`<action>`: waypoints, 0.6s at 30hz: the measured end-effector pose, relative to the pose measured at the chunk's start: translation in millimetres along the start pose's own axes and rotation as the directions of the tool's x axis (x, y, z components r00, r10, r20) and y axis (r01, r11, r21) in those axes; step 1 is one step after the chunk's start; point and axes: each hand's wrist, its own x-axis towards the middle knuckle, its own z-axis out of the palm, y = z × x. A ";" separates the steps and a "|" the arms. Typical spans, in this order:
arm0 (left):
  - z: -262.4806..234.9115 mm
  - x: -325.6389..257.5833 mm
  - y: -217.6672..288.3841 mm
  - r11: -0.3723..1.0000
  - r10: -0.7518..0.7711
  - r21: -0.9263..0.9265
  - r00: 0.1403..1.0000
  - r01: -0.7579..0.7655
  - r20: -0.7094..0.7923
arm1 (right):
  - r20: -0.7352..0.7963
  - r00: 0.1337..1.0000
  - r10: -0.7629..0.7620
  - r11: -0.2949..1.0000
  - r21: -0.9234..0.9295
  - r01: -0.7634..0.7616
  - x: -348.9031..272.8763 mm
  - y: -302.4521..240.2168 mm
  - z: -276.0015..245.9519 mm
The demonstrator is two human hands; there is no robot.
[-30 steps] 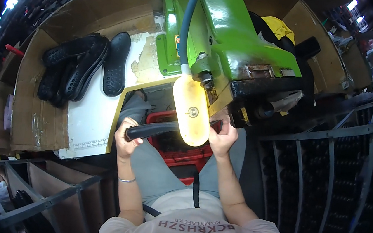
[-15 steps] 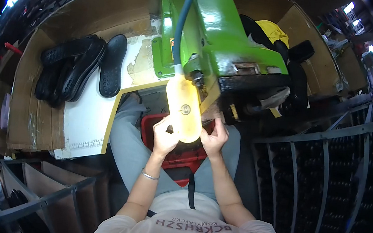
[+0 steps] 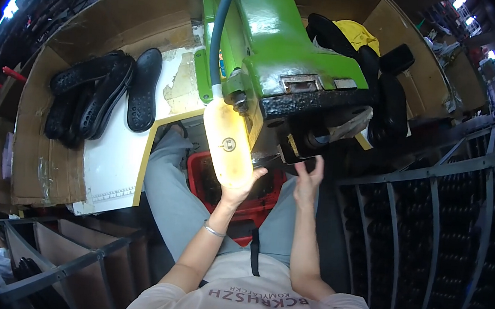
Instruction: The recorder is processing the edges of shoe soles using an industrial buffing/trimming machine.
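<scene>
A green machine [image 3: 295, 45] stands before me, its black head [image 3: 319, 105] hanging over my lap. On its left side a glowing yellow lamp [image 3: 227, 143] hangs from a grey hose. My left hand [image 3: 242, 191] is at the lamp's lower end. Its thumb sticks out to the right, while the lamp hides the other fingers. Under the black head, my right hand [image 3: 308, 182] reaches up with thumb and finger apart, their tips by a dark metal-edged part [image 3: 296, 149]. Nothing clearly shows in either hand.
Left, several black shoe soles [image 3: 144, 89] lie on a white board [image 3: 114, 168] within a cardboard box [image 3: 31, 150]. Right of the machine are more black soles [image 3: 392, 109] and a yellow cloth [image 3: 359, 35]. A red crate [image 3: 198, 167] sits between my legs. Metal racks [image 3: 432, 180] flank me.
My hands have moved apart: the right went rightward under the black head, the left shifted right below the lamp. The brownish piece between them is out of sight. The whole view has shifted slightly.
</scene>
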 end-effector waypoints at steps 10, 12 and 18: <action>-37.4 16.2 78.2 0.983 0.065 -0.167 0.997 -0.072 -0.046 | 0.182 0.893 -0.412 0.835 -0.318 0.450 7.0 -83.1 16.4; -54.6 11.6 79.2 0.950 -0.003 -0.311 0.994 -0.033 -0.113 | 0.235 0.884 -0.403 0.846 -0.272 0.458 -2.0 -86.5 28.1; -113.5 2.4 71.8 0.859 -0.083 -0.512 0.987 -0.001 -0.141 | 0.359 0.837 -0.413 0.818 -0.259 0.514 -29.2 -82.9 53.6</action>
